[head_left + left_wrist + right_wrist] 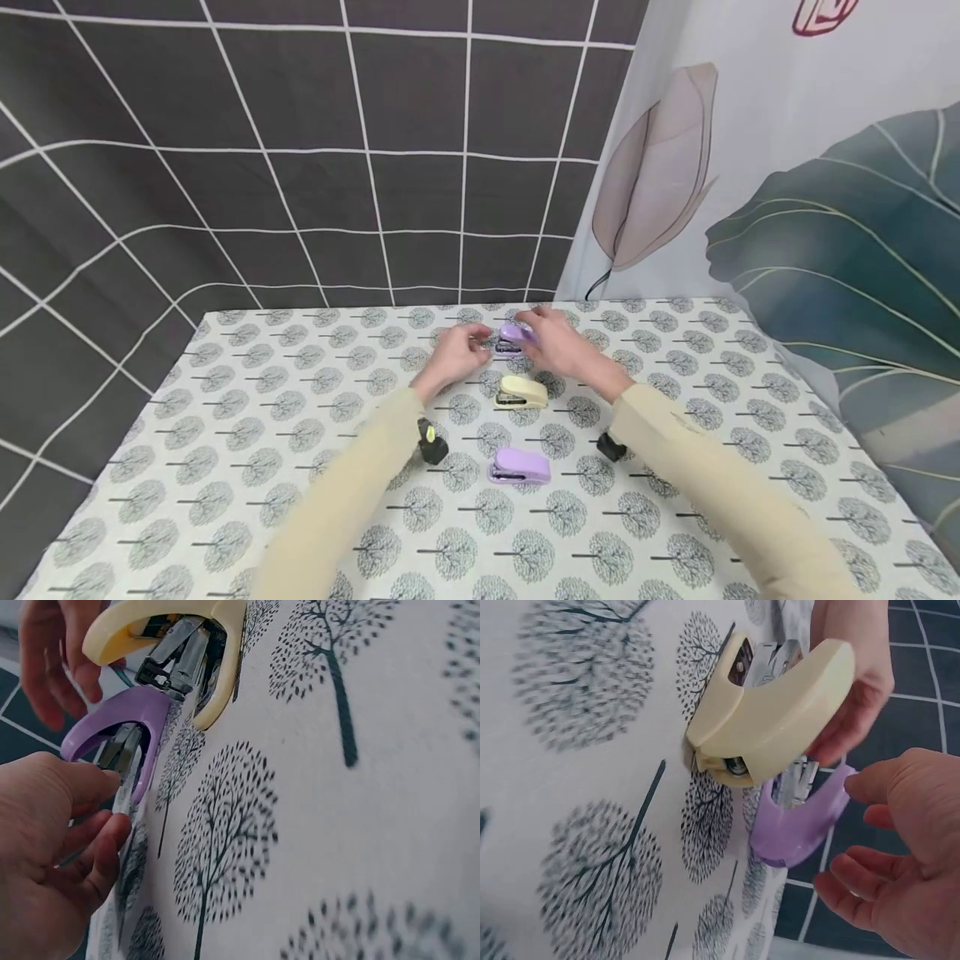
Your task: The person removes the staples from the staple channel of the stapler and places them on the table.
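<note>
Three small staplers lie in a column on the table. The farthest one is a purple stapler [514, 337], with my left hand [454, 355] at its left and my right hand [561, 343] at its right. My left fingers are loosely bent, the thumb close to the stapler's front end in the left wrist view; contact is unclear. In the right wrist view, a fingertip of my right hand [907, 847] appears to touch the stapler's purple top, the other fingers hanging loose. Closer to me lie a cream-yellow stapler [522, 392] and another purple stapler [521, 466].
A white cloth [247, 467] printed with grey trees covers the table. Behind it hangs a dark curtain [412, 192] with white grid lines. To the right is a pale curtain [780, 167] with large leaves. Black wrist devices [432, 443] sit at both forearms.
</note>
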`<control>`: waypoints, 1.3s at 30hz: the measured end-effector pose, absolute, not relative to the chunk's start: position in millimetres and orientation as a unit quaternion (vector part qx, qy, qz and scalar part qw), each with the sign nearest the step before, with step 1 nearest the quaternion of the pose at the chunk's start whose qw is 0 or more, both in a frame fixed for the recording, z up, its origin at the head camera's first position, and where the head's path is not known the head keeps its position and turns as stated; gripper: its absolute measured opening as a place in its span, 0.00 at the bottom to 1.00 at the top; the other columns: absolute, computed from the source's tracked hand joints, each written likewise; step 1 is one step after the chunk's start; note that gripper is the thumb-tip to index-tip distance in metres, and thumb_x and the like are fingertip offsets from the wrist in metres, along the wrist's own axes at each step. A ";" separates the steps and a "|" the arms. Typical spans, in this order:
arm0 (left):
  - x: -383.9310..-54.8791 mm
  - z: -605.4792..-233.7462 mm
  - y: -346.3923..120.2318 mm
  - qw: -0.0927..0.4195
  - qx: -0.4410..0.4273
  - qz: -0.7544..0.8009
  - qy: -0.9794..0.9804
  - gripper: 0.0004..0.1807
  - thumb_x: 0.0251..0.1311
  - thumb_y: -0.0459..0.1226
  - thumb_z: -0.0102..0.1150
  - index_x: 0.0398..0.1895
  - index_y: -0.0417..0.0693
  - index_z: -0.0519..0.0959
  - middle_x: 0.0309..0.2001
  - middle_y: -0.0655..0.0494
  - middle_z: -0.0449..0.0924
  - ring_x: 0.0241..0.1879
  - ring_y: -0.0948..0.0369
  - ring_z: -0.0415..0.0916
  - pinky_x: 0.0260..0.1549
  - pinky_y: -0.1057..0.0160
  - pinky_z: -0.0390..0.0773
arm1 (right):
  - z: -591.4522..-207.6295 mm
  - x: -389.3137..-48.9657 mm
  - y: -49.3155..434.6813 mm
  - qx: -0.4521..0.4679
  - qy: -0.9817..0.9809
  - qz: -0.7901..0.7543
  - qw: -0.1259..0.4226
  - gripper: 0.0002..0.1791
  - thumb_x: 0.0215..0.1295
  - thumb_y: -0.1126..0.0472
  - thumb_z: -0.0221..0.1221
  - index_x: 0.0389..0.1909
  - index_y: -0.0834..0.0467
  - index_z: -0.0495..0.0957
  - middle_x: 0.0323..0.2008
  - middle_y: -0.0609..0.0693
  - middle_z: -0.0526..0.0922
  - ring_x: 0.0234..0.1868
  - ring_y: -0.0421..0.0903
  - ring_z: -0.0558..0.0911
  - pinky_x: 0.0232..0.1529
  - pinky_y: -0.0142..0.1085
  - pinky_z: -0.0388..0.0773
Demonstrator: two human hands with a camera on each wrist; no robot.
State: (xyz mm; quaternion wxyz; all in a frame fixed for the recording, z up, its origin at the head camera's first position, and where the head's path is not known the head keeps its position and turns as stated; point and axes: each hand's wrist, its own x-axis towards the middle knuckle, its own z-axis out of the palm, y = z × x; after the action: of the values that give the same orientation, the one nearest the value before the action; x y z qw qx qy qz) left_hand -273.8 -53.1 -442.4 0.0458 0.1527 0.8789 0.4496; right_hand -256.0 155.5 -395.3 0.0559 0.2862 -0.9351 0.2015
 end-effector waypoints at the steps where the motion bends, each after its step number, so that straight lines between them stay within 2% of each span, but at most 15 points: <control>1: -275.3 -444.2 -50.4 0.046 0.153 0.452 0.878 0.25 0.54 0.28 0.66 0.58 0.40 0.79 0.52 0.46 0.82 0.41 0.57 0.80 0.42 0.63 0.79 | -397.7 -258.8 152.9 0.284 -0.936 0.199 0.053 0.27 0.62 0.66 0.65 0.62 0.69 0.72 0.51 0.69 0.76 0.48 0.62 0.77 0.48 0.53 0.79; 8: -280.8 -456.5 -39.3 0.033 0.153 0.442 0.883 0.23 0.52 0.28 0.71 0.53 0.41 0.82 0.49 0.50 0.82 0.32 0.63 0.79 0.34 0.66 0.78 | -411.0 -268.0 143.6 0.275 -0.942 0.193 0.025 0.26 0.60 0.70 0.65 0.61 0.66 0.74 0.47 0.67 0.75 0.44 0.59 0.77 0.45 0.50 0.80; 17: -282.9 -462.9 -35.9 0.004 0.143 0.409 0.901 0.14 0.51 0.32 0.73 0.43 0.46 0.86 0.35 0.60 0.79 0.31 0.63 0.74 0.36 0.64 0.74 | -411.3 -270.4 139.7 0.273 -0.944 0.185 0.006 0.24 0.61 0.74 0.62 0.60 0.62 0.76 0.45 0.64 0.77 0.43 0.59 0.78 0.43 0.50 0.80; 25: -284.3 -460.0 -33.6 0.005 0.130 0.412 0.902 0.16 0.51 0.33 0.74 0.46 0.46 0.86 0.42 0.58 0.83 0.30 0.64 0.75 0.37 0.64 0.74 | -408.4 -272.9 142.9 0.275 -0.939 0.205 0.005 0.24 0.59 0.77 0.60 0.58 0.64 0.76 0.45 0.63 0.76 0.42 0.59 0.79 0.44 0.50 0.80; 31: -286.8 -459.1 -34.5 -0.001 0.127 0.411 0.903 0.17 0.51 0.33 0.74 0.47 0.46 0.86 0.40 0.58 0.82 0.29 0.64 0.73 0.33 0.65 0.72 | -403.6 -276.0 155.5 0.258 -0.930 0.261 0.003 0.21 0.62 0.76 0.59 0.57 0.63 0.73 0.46 0.65 0.77 0.46 0.62 0.79 0.49 0.54 0.78; 39: -286.4 -458.0 -35.0 -0.001 0.136 0.395 0.908 0.16 0.52 0.33 0.74 0.46 0.47 0.86 0.41 0.58 0.83 0.30 0.63 0.73 0.36 0.64 0.72 | -410.0 -279.6 172.1 0.263 -0.903 0.339 0.013 0.20 0.60 0.79 0.58 0.52 0.65 0.71 0.45 0.65 0.80 0.45 0.62 0.82 0.47 0.50 0.81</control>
State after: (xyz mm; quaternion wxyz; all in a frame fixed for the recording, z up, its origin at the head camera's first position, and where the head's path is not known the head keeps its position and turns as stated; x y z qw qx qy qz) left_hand -286.4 -35.0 -458.0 -0.0011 0.1360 0.9084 0.3953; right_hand -279.6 172.1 -410.0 0.0132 0.2629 -0.9031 0.3394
